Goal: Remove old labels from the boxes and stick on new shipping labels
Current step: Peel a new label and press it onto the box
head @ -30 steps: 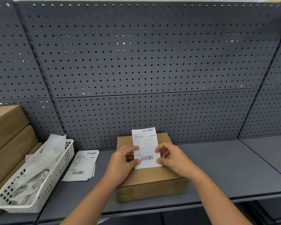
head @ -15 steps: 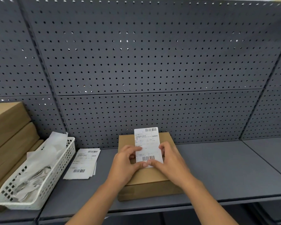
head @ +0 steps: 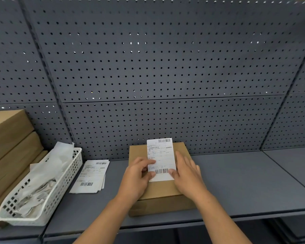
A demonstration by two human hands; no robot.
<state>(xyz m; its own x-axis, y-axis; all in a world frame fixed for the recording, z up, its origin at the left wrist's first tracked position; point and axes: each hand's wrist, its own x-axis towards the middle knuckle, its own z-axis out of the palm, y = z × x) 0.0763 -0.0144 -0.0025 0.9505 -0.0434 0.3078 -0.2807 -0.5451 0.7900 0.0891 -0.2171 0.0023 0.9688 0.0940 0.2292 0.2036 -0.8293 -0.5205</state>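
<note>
Shipping label [head: 161, 160]: it lay on the top face of the cardboard box [head: 165, 192], which sat at the near edge of the grey shelf [head: 236, 182], about mid-scene. The label's near end was down on the cardboard. Its far end, carrying the upper barcode, showed past the box's far edge and appeared raised, though I could not confirm this.

My left hand [head: 137, 176] grasped the label at its left edge, pinching the paper between thumb and curled forefinger. My right hand [head: 187, 173] was released, with fingers straight and spread along the label's right edge and the thumb pressing the near right corner beside the lower barcode.

I judged the step to be application of the new label. Recommended procedure:
1. Verify that the label's long edges run parallel to the box edges before committing, since adhesive on cardboard rarely lifts cleanly.
2. Hold the near end as the anchor.
3. Sweep the flat right hand from near to far to expel air.
4. Release the left pinch only as the sweep arrives.
5. Press all corners.

To the left lay a stack of labels [head: 91, 175], a white basket [head: 67, 175] of crumpled paper [head: 48, 166], and stacked boxes [head: 9, 138].
</note>
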